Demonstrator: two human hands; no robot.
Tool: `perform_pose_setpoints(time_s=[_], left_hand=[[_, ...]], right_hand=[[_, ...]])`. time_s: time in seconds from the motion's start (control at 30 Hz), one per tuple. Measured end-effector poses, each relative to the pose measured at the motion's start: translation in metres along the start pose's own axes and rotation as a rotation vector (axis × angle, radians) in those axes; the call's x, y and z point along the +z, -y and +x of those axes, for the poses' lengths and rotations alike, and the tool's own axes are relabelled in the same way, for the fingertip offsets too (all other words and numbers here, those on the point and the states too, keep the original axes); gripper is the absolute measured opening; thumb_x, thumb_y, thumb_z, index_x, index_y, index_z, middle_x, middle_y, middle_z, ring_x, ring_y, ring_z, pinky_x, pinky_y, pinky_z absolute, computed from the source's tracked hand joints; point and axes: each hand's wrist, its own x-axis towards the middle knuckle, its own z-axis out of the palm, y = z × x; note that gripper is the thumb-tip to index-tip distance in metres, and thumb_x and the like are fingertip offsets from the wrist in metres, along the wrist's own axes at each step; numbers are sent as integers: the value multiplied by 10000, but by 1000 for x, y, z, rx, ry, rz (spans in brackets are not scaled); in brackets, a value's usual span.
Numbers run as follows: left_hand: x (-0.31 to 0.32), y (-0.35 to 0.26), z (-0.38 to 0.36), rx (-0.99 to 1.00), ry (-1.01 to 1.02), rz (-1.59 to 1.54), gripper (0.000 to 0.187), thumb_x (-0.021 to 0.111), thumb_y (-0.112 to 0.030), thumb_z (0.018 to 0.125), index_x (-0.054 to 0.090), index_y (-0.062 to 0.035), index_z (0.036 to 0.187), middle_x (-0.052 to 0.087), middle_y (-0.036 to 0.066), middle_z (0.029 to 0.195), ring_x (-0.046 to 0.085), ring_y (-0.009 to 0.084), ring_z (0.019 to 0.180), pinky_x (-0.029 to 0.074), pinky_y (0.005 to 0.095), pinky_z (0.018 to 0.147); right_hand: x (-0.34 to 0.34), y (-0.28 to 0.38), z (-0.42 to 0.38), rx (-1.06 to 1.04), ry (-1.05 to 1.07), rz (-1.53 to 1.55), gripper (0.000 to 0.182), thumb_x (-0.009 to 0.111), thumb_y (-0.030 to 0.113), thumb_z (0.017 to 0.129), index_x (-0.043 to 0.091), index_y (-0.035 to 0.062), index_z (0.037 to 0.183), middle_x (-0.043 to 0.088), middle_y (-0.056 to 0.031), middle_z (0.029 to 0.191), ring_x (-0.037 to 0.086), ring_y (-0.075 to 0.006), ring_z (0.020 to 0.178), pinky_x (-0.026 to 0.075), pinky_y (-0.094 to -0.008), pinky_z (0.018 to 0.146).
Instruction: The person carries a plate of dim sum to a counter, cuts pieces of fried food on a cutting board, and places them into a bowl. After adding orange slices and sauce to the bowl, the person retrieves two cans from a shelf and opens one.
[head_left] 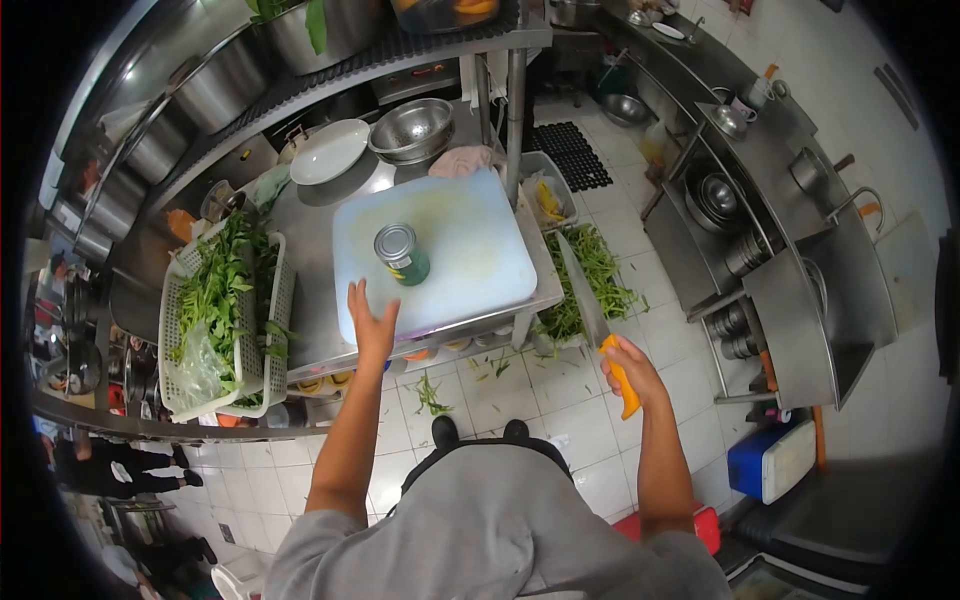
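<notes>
A green tin can (pixel 408 258) with a closed silver lid stands upright on the white cutting board (pixel 470 235). My left hand (pixel 372 320) hovers by the board's near left edge, just short of the can, its fingers spread and holding nothing. Off to the right of the board, my right hand (pixel 637 372) is wrapped around the yellow handle of a large kitchen knife (pixel 588 300). Its blade points up and away from me, over cut greens (pixel 590 285) heaped low beside the table.
White plastic baskets (pixel 280 330) of leafy greens stand left of the board. Behind it are a white oval plate (pixel 330 152), a metal colander (pixel 412 130) and a pink cloth (pixel 466 160). Steel pots (pixel 222 80) line the shelf above. A steel sink counter (pixel 800 260) runs along the right.
</notes>
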Motion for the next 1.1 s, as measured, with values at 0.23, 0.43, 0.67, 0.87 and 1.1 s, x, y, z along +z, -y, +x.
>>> perform_pose_setpoints(time_s=[0.23, 0.43, 0.67, 0.87, 1.1], left_hand=[[-55, 20, -84, -195, 26, -12, 618, 673, -183, 816, 393, -43, 1349, 231, 239, 1463, 242, 372, 1361, 259, 426, 1080], [-135, 5, -147, -352, -14, -89, 524, 635, -85, 831, 433, -46, 1312, 275, 153, 1465, 502, 278, 1165, 436, 402, 925], [-254, -31, -138, -128, -195, -26, 423, 615, 32, 815, 532, -15, 1227, 516, 151, 1291, 632, 202, 936, 521, 298, 801], [-442, -30, -82, 179, -554, 406, 319, 654, -18, 810, 596, -35, 1124, 584, 146, 1188, 628, 216, 952, 517, 293, 771], [-644, 9, -15, 206, -911, 505, 297, 595, -97, 873, 586, -75, 1169, 617, 56, 1042, 605, 138, 879, 478, 277, 754]], right_hand=[[37, 48, 92, 20, 136, -61, 228, 538, 308, 923, 492, 117, 1038, 546, -22, 719, 469, -101, 489, 377, -254, 411], [27, 24, 113, -3, 54, 99, 203, 543, 316, 920, 489, 132, 987, 535, -18, 702, 469, -102, 484, 371, -254, 406], [75, 27, 92, -241, -125, -316, 272, 559, 284, 920, 549, 116, 1133, 496, 21, 609, 442, -66, 455, 353, -212, 392], [114, 26, 138, -426, -65, -823, 406, 551, 108, 847, 509, 64, 1248, 592, -86, 870, 552, -160, 636, 461, -285, 530], [183, 43, 201, -1019, -61, -1351, 340, 628, 48, 776, 595, 15, 1113, 621, -190, 958, 597, -353, 852, 474, -417, 760]])
